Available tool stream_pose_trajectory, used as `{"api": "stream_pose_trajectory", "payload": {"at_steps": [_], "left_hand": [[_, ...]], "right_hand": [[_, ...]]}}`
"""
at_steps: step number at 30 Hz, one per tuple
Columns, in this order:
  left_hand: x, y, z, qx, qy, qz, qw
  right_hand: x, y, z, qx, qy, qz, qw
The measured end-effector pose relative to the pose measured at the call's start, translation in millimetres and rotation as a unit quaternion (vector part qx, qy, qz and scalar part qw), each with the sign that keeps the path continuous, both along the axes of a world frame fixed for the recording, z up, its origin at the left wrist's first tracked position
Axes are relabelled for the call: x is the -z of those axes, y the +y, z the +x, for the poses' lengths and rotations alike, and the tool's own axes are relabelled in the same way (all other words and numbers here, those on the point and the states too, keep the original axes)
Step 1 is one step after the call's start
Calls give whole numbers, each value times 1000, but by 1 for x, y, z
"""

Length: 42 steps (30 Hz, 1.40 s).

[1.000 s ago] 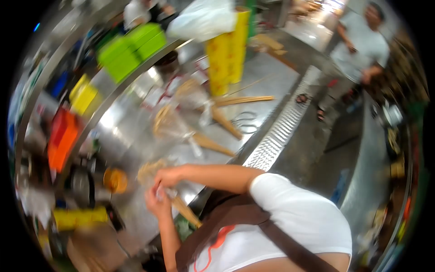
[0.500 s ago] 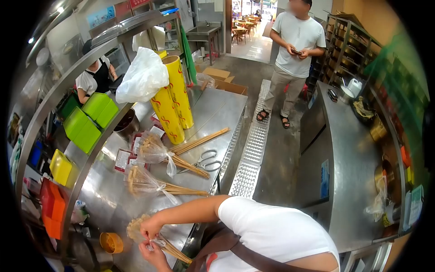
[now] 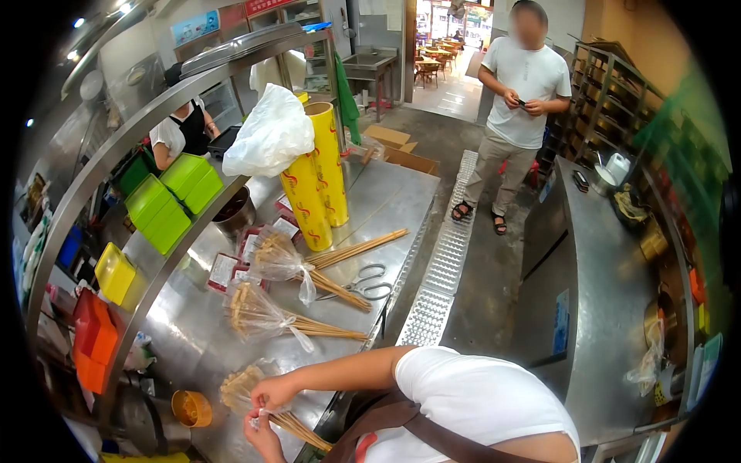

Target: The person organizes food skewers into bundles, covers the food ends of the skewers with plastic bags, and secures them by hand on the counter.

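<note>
A clear plastic bag covers the food end of a bundle of skewers lying on the steel table. Its bare wooden sticks point toward my body. My right hand is closed on the bag's gathered neck, fingers pinched. Just below it, my left hand also pinches the plastic at the neck, its fingertips close to the right ones. Farther along lie two more bagged skewer bundles, one with a knotted neck and another behind it. Scissors rest by the sticks.
Yellow film rolls stand on the table under a white plastic bag. A yellow cup sits left of my hands. A metal shelf carries coloured boxes. One person stands in the aisle; another is behind the shelf.
The view has shifted, so everything sits farther right and slightly lower. Both hands stay pinched at the bag's neck, with small finger movement. The standing person's hands have moved slightly.
</note>
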State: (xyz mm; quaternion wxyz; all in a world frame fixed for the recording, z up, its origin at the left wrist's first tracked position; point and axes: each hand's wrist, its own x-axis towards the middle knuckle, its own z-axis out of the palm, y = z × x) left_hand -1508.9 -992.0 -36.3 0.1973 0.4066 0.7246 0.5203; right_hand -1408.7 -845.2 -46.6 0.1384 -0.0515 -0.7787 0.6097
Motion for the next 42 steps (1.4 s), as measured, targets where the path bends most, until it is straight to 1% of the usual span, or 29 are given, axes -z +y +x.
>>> {"api": "stream_pose_trajectory", "payload": {"at_steps": [1, 2, 3, 4, 5, 6, 7, 10, 12, 14, 16, 17, 18, 21, 22, 26, 28, 30, 31, 32, 33, 34, 35, 36, 37, 38, 39, 40, 42], "left_hand": [[2, -1, -4, -2, 2, 0, 1000], [6, -1, -10, -5, -47, -46, 998], [9, -1, -15, -8, -95, -91, 991], [12, -1, -21, -7, -95, -90, 991], [11, 1, -23, -19, -180, -88, 980], [11, 2, -23, -30, -264, -87, 960], [11, 2, -20, -29, -265, -88, 960], [-14, 1, 0, -15, -288, -55, 956], [-19, 0, 6, -11, -239, -32, 971], [-14, -2, 6, -9, -240, -16, 971], [-6, -2, 5, -6, -241, 0, 970], [-1, 0, 4, -29, -296, 29, 954], [1, 2, 5, -51, -350, 59, 934], [-1, 6, 12, -70, -395, 95, 911], [-3, 7, 14, -72, -396, 96, 911], [-3, 8, 13, -77, -377, 91, 918], [1, 6, 7, -72, -386, 99, 915], [14, 4, 2, -23, -371, 125, 920], [14, 6, 2, -30, -334, 107, 936], [0, 9, 10, -83, -308, 60, 946], [-6, 12, 15, -84, -283, 39, 955], [-12, 16, 21, -91, -292, 31, 952], [9, 11, 9, -53, -258, 20, 964], [-19, 13, 23, -65, -243, -28, 968], [-9, 13, 27, -47, -247, 45, 967], [-21, 8, 36, -44, -208, 3, 977], [-19, 0, 34, 1, -123, -21, 992], [-6, -6, 37, 29, -178, 45, 983], [-30, -27, 50, 29, -189, 27, 981]], "right_hand": [[3, 1, -4, -3, -8, -92, 996], [-1, 1, -2, -4, -7, -91, 996], [-4, 0, 3, -8, -45, -156, 987], [-8, 0, 8, -11, -84, -222, 971], [-8, 1, 9, -10, -84, -221, 971], [-8, 0, 10, -18, -59, -168, 984], [-7, -1, 12, -27, -35, -114, 992], [2, -2, 3, -4, 1, -66, 998], [-4, -3, 6, 13, 3, -26, 1000], [-10, -8, 9, 29, 6, 16, 999], [-15, -17, 12, 96, 6, 135, 986], [-18, -20, 12, 96, 5, 136, 986], [-18, -24, 11, 127, 3, 115, 985], [-9, -28, 6, 177, -9, 53, 983], [-5, -29, 4, 197, -20, 10, 980], [7, -31, 0, 249, -14, -23, 968], [18, -31, -5, 319, -29, -61, 945], [28, -32, -9, 326, 29, -104, 939], [20, -30, -2, 301, 16, -107, 947], [18, -31, 1, 295, 33, -94, 950], [-6, -32, 12, 232, 7, -161, 959], [-3, -35, 16, 209, 13, -37, 977], [0, -35, 20, 170, 89, -15, 981], [2, -29, 21, 154, 214, 149, 953], [-15, -32, 27, 163, 196, 184, 949], [-24, -37, 33, 161, 111, 168, 966], [-39, -43, 36, 184, 115, 214, 952], [-51, -49, 40, 172, 105, 211, 957], [-56, -63, 44, 150, 97, 213, 960]]}}
